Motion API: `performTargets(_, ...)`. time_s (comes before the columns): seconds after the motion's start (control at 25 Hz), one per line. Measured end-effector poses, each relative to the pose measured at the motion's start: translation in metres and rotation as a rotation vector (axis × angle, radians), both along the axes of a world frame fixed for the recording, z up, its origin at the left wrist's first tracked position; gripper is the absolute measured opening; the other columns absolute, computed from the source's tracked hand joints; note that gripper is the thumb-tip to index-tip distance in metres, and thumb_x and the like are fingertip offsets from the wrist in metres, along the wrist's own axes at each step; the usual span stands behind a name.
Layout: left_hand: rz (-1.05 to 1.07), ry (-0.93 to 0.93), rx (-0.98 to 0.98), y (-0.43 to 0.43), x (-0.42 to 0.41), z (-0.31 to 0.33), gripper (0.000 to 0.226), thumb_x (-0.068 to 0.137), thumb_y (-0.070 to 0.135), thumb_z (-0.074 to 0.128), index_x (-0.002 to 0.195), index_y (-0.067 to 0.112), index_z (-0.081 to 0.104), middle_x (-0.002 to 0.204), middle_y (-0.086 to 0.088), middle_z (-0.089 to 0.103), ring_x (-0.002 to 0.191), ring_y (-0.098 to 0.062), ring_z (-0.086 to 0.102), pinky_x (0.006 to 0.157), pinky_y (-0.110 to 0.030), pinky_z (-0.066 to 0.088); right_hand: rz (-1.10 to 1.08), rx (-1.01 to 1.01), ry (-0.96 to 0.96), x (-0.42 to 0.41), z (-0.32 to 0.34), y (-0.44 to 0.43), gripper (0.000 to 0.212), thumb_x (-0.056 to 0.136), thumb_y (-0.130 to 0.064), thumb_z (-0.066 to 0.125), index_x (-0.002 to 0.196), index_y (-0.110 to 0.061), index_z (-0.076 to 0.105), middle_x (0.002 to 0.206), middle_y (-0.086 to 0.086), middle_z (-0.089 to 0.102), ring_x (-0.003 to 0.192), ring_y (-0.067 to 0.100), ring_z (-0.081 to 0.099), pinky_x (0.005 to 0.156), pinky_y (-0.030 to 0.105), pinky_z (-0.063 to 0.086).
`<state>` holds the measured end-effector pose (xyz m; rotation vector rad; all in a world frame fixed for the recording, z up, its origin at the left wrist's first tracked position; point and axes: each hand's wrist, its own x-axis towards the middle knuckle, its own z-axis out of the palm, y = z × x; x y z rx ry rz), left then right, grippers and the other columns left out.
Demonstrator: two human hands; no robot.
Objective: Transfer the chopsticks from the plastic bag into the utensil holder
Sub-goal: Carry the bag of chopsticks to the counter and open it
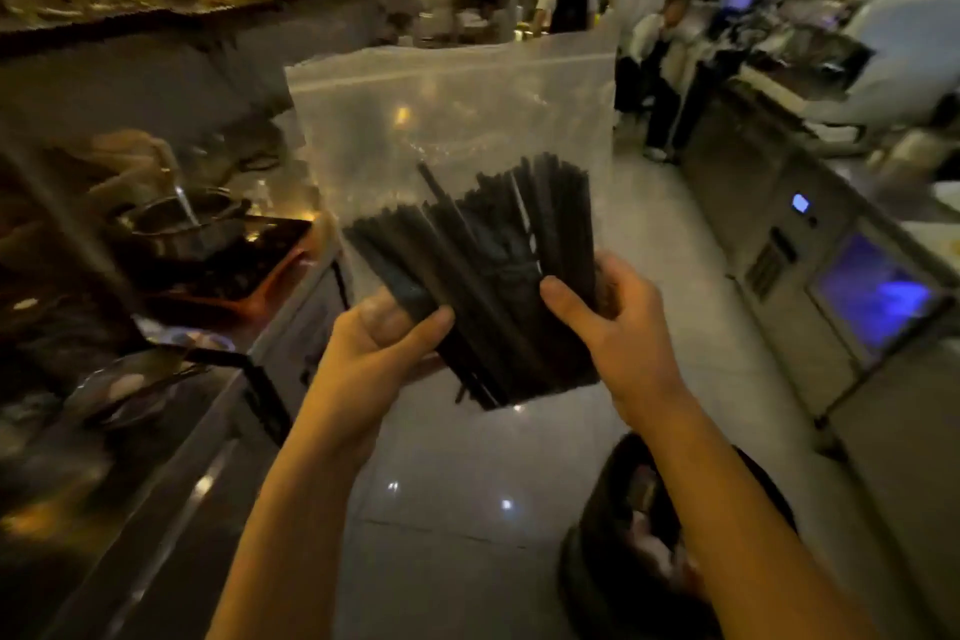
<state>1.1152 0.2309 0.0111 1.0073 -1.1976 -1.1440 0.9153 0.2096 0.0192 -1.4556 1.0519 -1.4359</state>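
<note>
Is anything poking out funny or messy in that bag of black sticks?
Yes. The chopsticks are jumbled in the plastic bag, leaning different ways, and one juts above the rest. Both hands, left and right, hold the bag's bottom. Nothing has spilled.

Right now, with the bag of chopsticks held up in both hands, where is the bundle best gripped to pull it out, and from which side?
Probably grip the upper ends of the black chopsticks, coming down from above through the top of the plastic bag. They stand roughly upright, fanned, with the bag rising empty above them. The left hand and right hand hold the lower part through the plastic. Whether the top is sealed is unclear.
</note>
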Motion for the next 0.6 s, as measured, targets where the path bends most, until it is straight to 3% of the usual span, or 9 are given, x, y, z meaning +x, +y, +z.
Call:
performTargets(0.28, -0.539, -0.064, 0.103, -0.048, -0.216, -0.017, 0.036, 0.084, 0.013, 0.062, 0.118, 0.003, 0.064, 0.105, -0.011, 0.075, 0.098, -0.025, 0.072, 0.075, -0.027, 0.057, -0.543, 0.072, -0.039, -0.206, -0.020, 0.049, 0.019, 0.085, -0.022, 0.070, 0.104, -0.020, 0.067, 0.097, -0.002, 0.074, 0.092, 0.009, 0.070, 0.074, 0.021, 0.055)
performTargets(0.4, -0.725, -0.070, 0.116, -0.060, -0.285, -0.025, 0.031, 0.081, 0.012, 0.064, 0.112, 0.011, 0.068, 0.103, -0.007, 0.076, 0.095, -0.020, 0.073, 0.072, -0.024, 0.056, -0.727, 0.134, -0.086, -0.259, -0.029, 0.071, 0.023, 0.086, -0.022, 0.069, 0.109, -0.019, 0.067, 0.102, -0.003, 0.074, 0.097, 0.009, 0.070, 0.083, 0.027, 0.057)
performTargets(0.52, -0.887, -0.071, 0.134, -0.070, -0.340, -0.037, 0.025, 0.081, 0.009, 0.064, 0.091, 0.028, 0.077, 0.094, 0.000, 0.078, 0.086, -0.013, 0.073, 0.067, -0.021, 0.055, -0.896, 0.157, -0.133, -0.291, -0.032, 0.088, 0.023, 0.087, -0.023, 0.069, 0.110, -0.023, 0.066, 0.106, -0.005, 0.074, 0.100, 0.008, 0.069, 0.086, 0.028, 0.056)
performTargets(0.6, -1.000, -0.061, 0.154, -0.079, -0.370, -0.043, 0.025, 0.084, 0.005, 0.062, 0.098, 0.022, 0.075, 0.096, -0.003, 0.077, 0.089, -0.017, 0.073, 0.073, -0.028, 0.059, -1.008, 0.174, -0.141, -0.304, -0.033, 0.094, 0.023, 0.087, -0.025, 0.069, 0.110, -0.025, 0.066, 0.108, -0.005, 0.073, 0.102, 0.009, 0.069, 0.089, 0.031, 0.055)
